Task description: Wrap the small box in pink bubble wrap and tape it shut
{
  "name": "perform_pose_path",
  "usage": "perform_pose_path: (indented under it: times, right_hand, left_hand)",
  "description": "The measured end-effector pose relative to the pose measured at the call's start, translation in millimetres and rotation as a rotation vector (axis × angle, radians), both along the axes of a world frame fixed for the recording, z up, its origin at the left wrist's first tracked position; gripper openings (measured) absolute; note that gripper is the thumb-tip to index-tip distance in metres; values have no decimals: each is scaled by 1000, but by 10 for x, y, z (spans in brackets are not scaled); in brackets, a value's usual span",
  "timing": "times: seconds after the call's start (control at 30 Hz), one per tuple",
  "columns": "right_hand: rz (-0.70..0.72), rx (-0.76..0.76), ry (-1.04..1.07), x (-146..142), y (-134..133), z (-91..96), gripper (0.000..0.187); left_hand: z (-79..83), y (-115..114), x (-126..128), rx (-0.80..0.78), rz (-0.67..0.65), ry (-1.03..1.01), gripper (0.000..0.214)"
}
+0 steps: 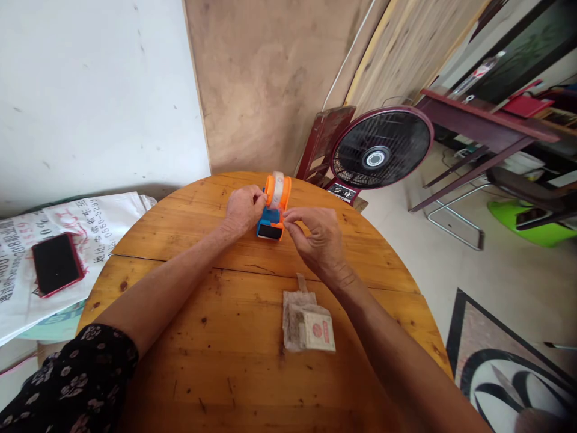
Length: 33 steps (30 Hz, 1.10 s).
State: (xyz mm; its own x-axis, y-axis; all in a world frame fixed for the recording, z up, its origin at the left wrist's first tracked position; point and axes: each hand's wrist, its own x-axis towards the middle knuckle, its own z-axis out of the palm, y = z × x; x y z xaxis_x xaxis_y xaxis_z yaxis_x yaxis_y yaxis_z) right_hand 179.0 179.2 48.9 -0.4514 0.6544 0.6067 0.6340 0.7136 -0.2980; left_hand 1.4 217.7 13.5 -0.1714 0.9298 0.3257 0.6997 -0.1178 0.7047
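A blue and orange tape dispenser with a roll of clear packing tape stands toward the far side of the round wooden table. From the left, my left hand is closed against it, fingertips at the orange hub and blue frame. My right hand is at its right side, thumb and forefinger pinched together by the orange edge. Whatever lies between those fingertips is too small to make out. Nearer to me lies a small pale box with red print, partly wrapped in bubble wrap.
A fan stands past the table's far right edge, before a dark red chair. At the left, a phone rests on a white printed sack. A dark red desk is farther right.
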Motion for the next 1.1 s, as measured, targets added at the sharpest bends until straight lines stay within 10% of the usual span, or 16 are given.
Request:
perform_pose_path:
  times: [1.1]
  right_hand:
    - [27,16,254,-132,562,986,11]
  left_hand:
    - [-18,-84,-58,44,-60,10,22]
